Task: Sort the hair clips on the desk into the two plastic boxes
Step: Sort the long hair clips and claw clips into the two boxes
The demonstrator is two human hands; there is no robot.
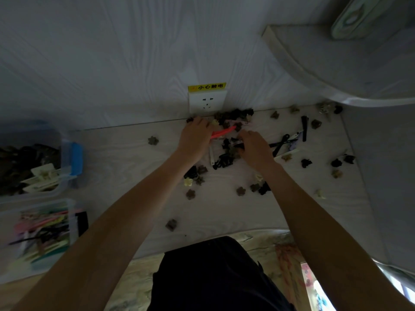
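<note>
Small flower-shaped claw clips and long flat clips lie scattered on the white desk (pixel 125 167), thickest in a pile (pixel 233 117) by the wall. My left hand (pixel 195 138) reaches into that pile and holds a long pink clip (pixel 222 133). Just to its right, my right hand (pixel 253 147) is closed on a dark clip (pixel 238 144) among black claw clips (pixel 223 161). At the left edge stand two clear plastic boxes: the far box (pixel 65 178) holds dark claw clips, the near box (pixel 71 212) holds long coloured clips.
A wall socket (pixel 207 101) with a yellow warning label sits above the pile. A curved white shelf (pixel 336 70) overhangs the desk's right end. Black long clips (pixel 289 140) lie right of my hands. My dark-clothed lap (pixel 215 277) is below the desk's front edge.
</note>
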